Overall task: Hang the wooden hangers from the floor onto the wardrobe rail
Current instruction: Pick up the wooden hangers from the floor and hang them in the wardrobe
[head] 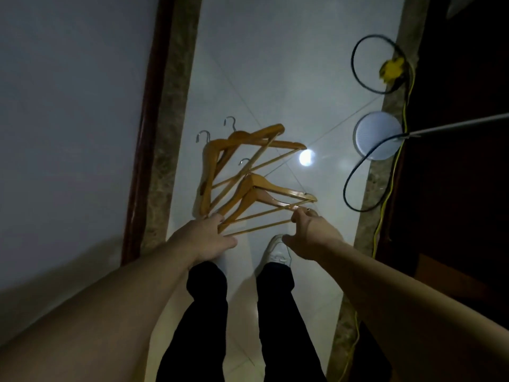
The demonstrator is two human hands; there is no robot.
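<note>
Several wooden hangers [248, 166] with metal hooks lie in an overlapping pile on the pale tiled floor [275, 78] in front of my feet. My left hand [209, 238] reaches down to the left ends of the nearest hangers, its fingers touching the wood there. My right hand [308, 230] pinches the right end of the nearest hanger [264, 194] where its bar meets the arm. The wardrobe rail is out of sight.
A white wall with a dark wooden skirting [143, 150] runs along the left. On the right lie a black cable loop [366, 67], a yellow cord [394, 70], a round white disc [377, 135] and dark wooden furniture [454, 188]. My legs and a white shoe [275, 252] stand below.
</note>
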